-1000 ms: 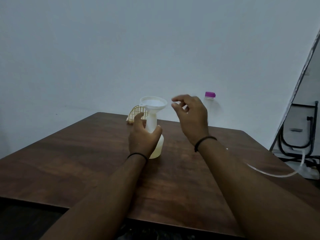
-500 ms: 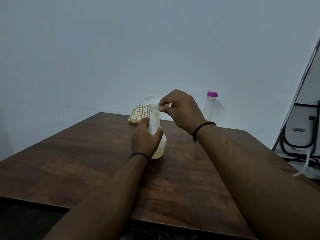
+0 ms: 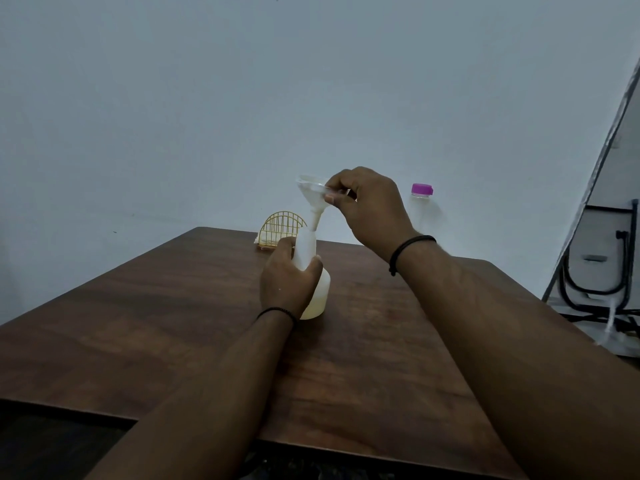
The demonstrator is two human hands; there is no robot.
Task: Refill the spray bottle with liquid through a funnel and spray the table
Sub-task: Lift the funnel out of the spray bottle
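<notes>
A pale, translucent spray bottle body [image 3: 317,289] with yellowish liquid in its base stands upright near the middle of the brown wooden table [image 3: 173,323]. My left hand [image 3: 287,278] wraps around its neck and shoulder. My right hand [image 3: 367,206] pinches the rim of a white funnel [image 3: 313,195], which is tilted and raised so that only its spout tip is at the bottle's mouth. No spray head is visible.
A yellow wire holder [image 3: 282,228] sits at the table's far edge behind the bottle. A clear bottle with a purple cap [image 3: 421,206] stands at the far right by the wall. A leaning board and black cables [image 3: 595,271] are off the table's right side.
My right hand came in from the right, took hold of the funnel's rim and lifted and tilted the funnel up out of the bottle neck. My left hand stayed on the bottle.
</notes>
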